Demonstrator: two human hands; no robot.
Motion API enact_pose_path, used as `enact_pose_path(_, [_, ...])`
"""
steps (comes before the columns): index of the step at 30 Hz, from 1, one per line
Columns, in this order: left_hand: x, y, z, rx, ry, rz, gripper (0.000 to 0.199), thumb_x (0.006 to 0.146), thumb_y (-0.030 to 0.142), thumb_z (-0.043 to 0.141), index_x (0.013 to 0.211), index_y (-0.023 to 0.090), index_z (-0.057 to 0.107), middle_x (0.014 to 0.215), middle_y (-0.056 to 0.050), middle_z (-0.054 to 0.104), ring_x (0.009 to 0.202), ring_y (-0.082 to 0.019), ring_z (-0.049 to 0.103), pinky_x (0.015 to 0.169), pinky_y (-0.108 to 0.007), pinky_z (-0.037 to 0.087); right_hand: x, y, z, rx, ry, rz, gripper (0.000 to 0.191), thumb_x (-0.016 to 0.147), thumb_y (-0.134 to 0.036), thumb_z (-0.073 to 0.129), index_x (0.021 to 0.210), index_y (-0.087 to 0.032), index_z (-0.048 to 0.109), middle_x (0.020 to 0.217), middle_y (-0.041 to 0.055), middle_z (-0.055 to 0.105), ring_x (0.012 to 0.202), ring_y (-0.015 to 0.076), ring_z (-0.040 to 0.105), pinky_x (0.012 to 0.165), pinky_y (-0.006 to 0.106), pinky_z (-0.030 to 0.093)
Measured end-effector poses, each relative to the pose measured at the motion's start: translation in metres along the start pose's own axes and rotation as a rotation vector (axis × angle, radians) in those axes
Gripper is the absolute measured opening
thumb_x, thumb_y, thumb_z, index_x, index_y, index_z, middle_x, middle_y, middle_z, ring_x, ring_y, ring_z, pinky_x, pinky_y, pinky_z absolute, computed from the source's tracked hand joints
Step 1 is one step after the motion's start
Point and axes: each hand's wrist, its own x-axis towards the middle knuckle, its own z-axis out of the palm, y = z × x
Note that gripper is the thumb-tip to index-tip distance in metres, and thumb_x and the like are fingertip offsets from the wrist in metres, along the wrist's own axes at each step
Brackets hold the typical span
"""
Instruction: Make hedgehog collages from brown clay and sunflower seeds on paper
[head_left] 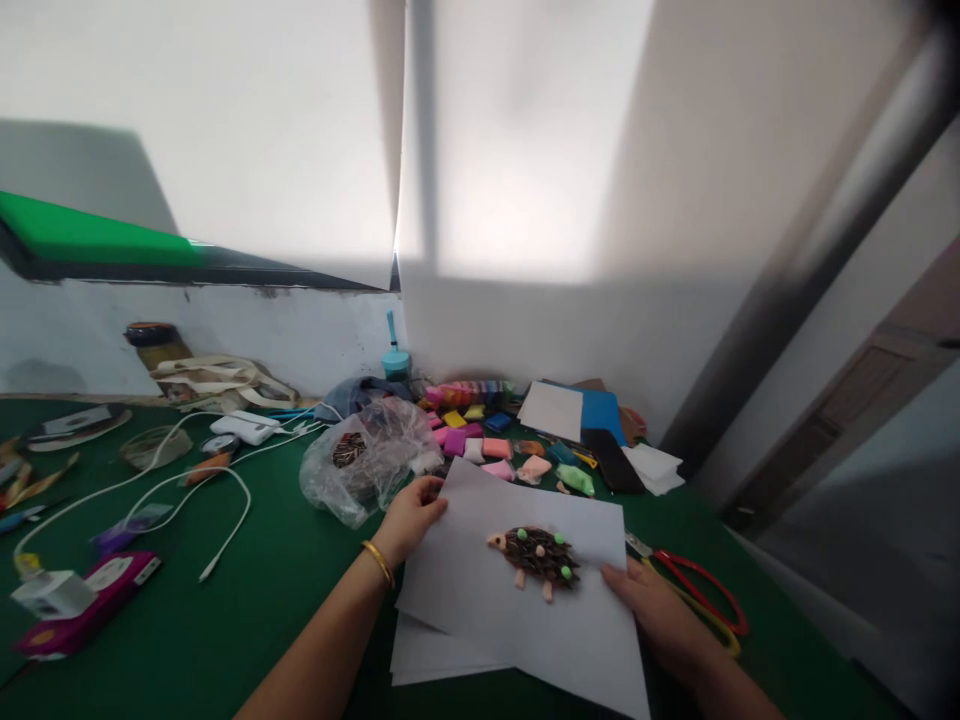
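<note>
fingers (435, 508) of the left hand (405, 522) and right hand (651, 598) pinch opposite edges of a white sheet (465, 590), a hedgehog figure (538, 556) upon it; scissors (667, 559) lie right of the sheet, colourful packets (496, 447) beyond it.

Near the left edge of the green worktop (285, 575), a white adapter (54, 594) sits on a magenta power strip (133, 578), and a white cable (157, 455) curves away toward the far edge. Along that far edge stand a dark-lidded jar (154, 342), a cream-strapped bag (217, 372) just beside it, and a turquoise cup (395, 366). Toward the far right corner, a black phone (612, 461) lies beside a blue folder (601, 414).
</note>
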Motion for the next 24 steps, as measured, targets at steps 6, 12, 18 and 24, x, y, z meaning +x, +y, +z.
enact_pose_path(6, [0.000,-0.003,0.004,-0.025,-0.167,-0.128,0.043,0.062,0.037,0.064,0.097,0.012,0.061,0.079,-0.004,0.065,0.068,-0.018,0.059,0.058,-0.025,0.041,0.005,0.013,-0.009,0.087,0.087,-0.048,0.060,0.074,-0.039,0.064,0.126,-0.017,0.045,0.099,0.0102,0.070,0.085,0.0266,0.067,0.071,0.036,0.053])
enact_pose_path(12, [-0.017,0.004,0.021,-0.015,-0.309,-0.102,0.025,0.061,0.020,0.057,0.084,0.015,0.060,0.082,-0.003,0.065,0.073,-0.018,0.059,0.060,-0.024,0.042,0.008,-0.009,-0.031,-0.297,0.134,-0.079,0.049,0.074,-0.040,0.058,0.118,-0.018,0.052,0.092,0.0073,0.071,0.077,0.0248,0.067,0.068,0.034,0.052])
enact_pose_path(18, [-0.049,0.019,0.071,0.206,-0.360,-0.009,0.009,0.066,0.019,0.050,0.075,0.018,0.050,0.070,0.003,0.055,0.062,-0.012,0.049,0.051,-0.020,0.032,0.003,-0.043,-0.090,-1.131,0.348,-0.258,0.022,0.072,-0.039,0.054,0.081,-0.020,0.061,0.079,0.0050,0.069,0.075,0.0228,0.062,0.066,0.029,0.045])
enact_pose_path(24, [-0.072,0.025,0.095,0.416,-0.390,0.021,0.008,0.066,0.016,0.049,0.073,0.019,0.052,0.071,0.001,0.057,0.064,-0.013,0.047,0.055,-0.022,0.029,0.003,-0.059,-0.131,-1.253,0.360,-0.233,0.028,0.078,-0.044,0.048,0.091,-0.023,0.062,0.085,0.0055,0.069,0.075,0.0225,0.062,0.060,0.027,0.042])
